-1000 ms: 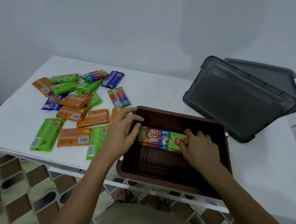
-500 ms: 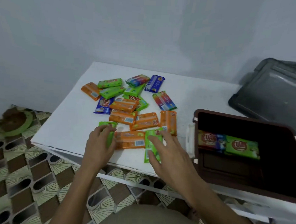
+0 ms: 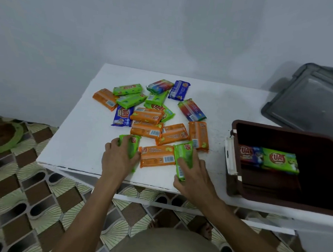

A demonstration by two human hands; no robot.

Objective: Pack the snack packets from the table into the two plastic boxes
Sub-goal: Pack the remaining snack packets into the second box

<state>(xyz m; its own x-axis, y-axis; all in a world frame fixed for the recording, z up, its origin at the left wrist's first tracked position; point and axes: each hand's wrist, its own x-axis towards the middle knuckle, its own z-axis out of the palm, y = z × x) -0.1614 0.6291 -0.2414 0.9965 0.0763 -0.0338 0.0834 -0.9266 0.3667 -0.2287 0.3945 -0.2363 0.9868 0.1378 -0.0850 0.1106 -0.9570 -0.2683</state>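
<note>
Several snack packets in orange, green and blue lie scattered on the white table (image 3: pixel 84 140). My left hand (image 3: pixel 117 158) grips a green packet (image 3: pixel 132 145) near the front edge. My right hand (image 3: pixel 194 175) grips another green packet (image 3: pixel 183 153), thumb under its near end. An orange packet (image 3: pixel 156 156) lies between the two. At the right stands the brown plastic box (image 3: pixel 237 129), holding a blue packet (image 3: pixel 250 154) and a green packet (image 3: pixel 279 160) side by side.
A grey plastic box (image 3: pixel 307 102) leans at the back right, open side toward me. The table's front edge runs just under my wrists. A patterned tile floor lies below, with a green-rimmed round object (image 3: pixel 5 136) at the left.
Both hands left the brown box and moved left to the pile. Each now has closed on a green packet at the front of the table. The view swung left.
</note>
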